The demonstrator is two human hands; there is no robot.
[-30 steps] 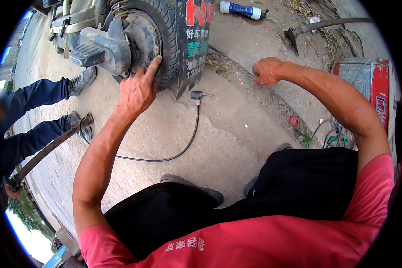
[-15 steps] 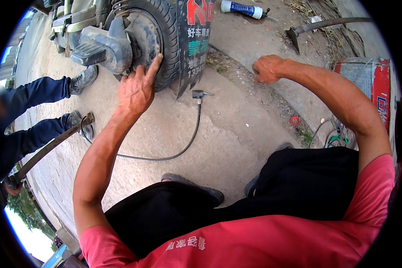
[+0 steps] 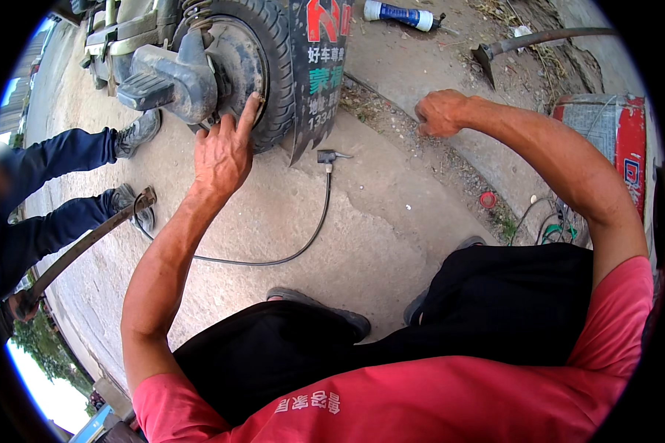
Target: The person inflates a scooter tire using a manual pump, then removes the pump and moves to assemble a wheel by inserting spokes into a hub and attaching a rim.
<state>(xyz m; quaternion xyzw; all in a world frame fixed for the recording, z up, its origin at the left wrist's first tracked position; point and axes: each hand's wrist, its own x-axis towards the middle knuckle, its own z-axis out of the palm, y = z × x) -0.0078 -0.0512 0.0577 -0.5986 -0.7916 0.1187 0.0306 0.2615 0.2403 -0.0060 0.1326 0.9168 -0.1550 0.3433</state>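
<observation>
My left hand (image 3: 224, 148) rests at the dirty wheel rim (image 3: 233, 63), index finger stretched up along its lower right, other fingers bent apart beneath the grey drive housing (image 3: 166, 77). The black tyre (image 3: 273, 81) stands beside a dark printed mud flap (image 3: 316, 81). My right hand (image 3: 440, 112) hangs in the air right of the flap, fingers curled; what they hold, if anything, is hidden. Below the wheel, an air chuck (image 3: 326, 156) lies on the concrete, attached to a black hose (image 3: 273, 262).
Another person's legs (image 3: 66, 144) stand at left beside a long metal bar (image 3: 81, 251). At top right lie a blue-and-white tube (image 3: 399, 15) and an angled metal rod (image 3: 517, 43). A red-and-grey container (image 3: 598, 118), cables (image 3: 554, 221) and a red cap (image 3: 488, 199) sit right.
My left index finger has shifted slightly down and left along the rim. My right hand has risen a little. The air chuck and hose look the same.
</observation>
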